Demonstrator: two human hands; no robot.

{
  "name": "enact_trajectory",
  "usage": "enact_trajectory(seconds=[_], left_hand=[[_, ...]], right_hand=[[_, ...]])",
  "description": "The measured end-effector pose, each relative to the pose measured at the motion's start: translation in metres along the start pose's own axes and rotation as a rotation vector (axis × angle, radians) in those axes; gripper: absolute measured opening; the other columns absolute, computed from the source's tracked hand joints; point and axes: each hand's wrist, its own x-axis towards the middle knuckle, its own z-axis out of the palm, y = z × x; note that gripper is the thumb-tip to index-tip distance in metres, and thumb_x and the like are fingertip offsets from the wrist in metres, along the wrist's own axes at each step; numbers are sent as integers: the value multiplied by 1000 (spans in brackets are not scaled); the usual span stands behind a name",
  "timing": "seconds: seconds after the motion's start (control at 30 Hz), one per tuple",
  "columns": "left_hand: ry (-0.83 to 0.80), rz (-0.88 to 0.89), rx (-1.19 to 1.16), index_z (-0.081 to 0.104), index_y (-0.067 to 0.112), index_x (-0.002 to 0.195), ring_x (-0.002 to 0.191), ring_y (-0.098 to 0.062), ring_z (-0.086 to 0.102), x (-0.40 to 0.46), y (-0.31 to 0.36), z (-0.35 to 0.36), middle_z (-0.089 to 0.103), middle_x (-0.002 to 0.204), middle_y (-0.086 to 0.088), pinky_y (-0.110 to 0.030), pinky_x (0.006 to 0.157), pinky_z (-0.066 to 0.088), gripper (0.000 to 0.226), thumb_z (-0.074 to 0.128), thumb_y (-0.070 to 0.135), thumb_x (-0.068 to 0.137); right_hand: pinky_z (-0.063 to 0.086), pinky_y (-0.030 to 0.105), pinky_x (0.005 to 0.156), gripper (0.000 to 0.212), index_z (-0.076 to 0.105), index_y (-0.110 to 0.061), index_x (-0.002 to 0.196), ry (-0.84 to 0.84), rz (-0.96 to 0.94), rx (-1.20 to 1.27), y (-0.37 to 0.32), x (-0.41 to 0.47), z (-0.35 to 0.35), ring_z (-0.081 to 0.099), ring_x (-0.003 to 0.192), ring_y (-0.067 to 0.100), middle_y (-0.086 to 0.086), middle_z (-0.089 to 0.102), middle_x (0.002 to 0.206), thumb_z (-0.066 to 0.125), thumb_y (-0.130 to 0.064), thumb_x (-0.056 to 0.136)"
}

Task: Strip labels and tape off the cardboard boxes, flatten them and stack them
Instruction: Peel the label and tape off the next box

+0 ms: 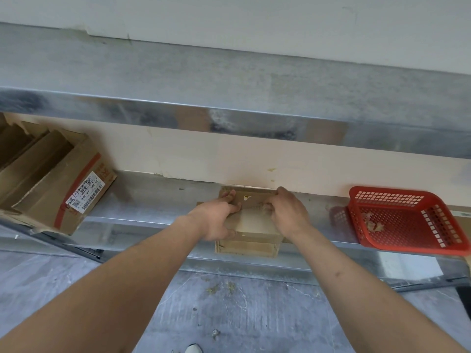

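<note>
Steel shelf: red basket holds torn scraps.

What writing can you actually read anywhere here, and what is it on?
White label on the large cardboard box: barcode, printed digits and handwritten marks, upside down and too blurred to read.
Red print beside it: unreadable.
Small box under the hands: a tiny yellow mark, no legible text.
Red basket: none.
</note>
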Motion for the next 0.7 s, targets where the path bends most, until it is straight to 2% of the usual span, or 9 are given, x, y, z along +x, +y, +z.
enact_trajectory(seconds=[0.07,0.17,0.27,0.33,0.43,0.5,0.6,0.63,0.7], left_hand=[[2,-2,0,22,25,163,158,-20,3,0,1,0,-6,171,-2,-36,125,22,88,68,49,91],[2,-8,10,23,25,163,158,-21,4,1,3,-1,-5,171,-3,-36,125,24,88,69,48,91],[-4,-12,15,25,25,162,158,-22,7,0,4,-2,-5,172,-3,-37,123,26,87,69,48,91],[-10,-16,6,26,26,162,158,-23,7,0,6,-3,-6,171,-2,-38,123,25,87,69,49,91],[-14,-21,13,25,26,162,158,-23,8,-2,7,-3,-7,171,-2,-37,122,23,87,69,50,91],[-18,-26,16,24,26,162,158,-23,8,-2,8,-3,-7,171,-2,-36,122,23,87,68,50,92],[-15,-32,16,24,27,162,157,-22,9,-2,9,-4,-7,171,-1,-37,121,24,87,68,50,91],[-15,-34,17,24,27,162,157,-22,9,-3,9,-5,-7,171,-1,-38,122,24,87,69,50,91],[-18,-35,16,24,26,162,158,-22,9,-3,10,-5,-7,171,-1,-37,122,23,87,69,49,91]], right_hand=[[53,36,79,23,75,-20,108,16,15,-12,8,-4,2,58,103,28,2,48,105,58,-10,97],[50,35,85,32,70,-15,114,-18,-92,34,7,-9,4,53,107,25,0,46,112,55,2,92],[40,25,81,42,74,-18,119,-43,-218,178,0,-11,-3,57,102,21,-2,62,109,55,7,91],[48,26,81,40,77,-28,118,-48,-210,276,1,-10,-6,66,97,16,-6,75,106,60,-2,93],[54,36,94,21,77,-32,114,-63,-105,368,5,-6,-5,68,104,11,-9,77,110,66,-31,97],[54,39,97,22,76,-32,117,-31,-6,393,4,-5,-1,66,109,15,-10,76,113,68,-33,96],[57,40,83,14,77,-28,92,34,82,340,1,-4,7,63,89,16,-9,70,89,70,-38,86],[57,39,79,17,75,-24,86,42,101,318,-1,-4,10,62,84,16,-7,68,83,69,-40,85],[55,34,76,17,75,-18,81,50,124,327,-6,-5,14,65,81,19,-4,70,78,71,-33,89]])
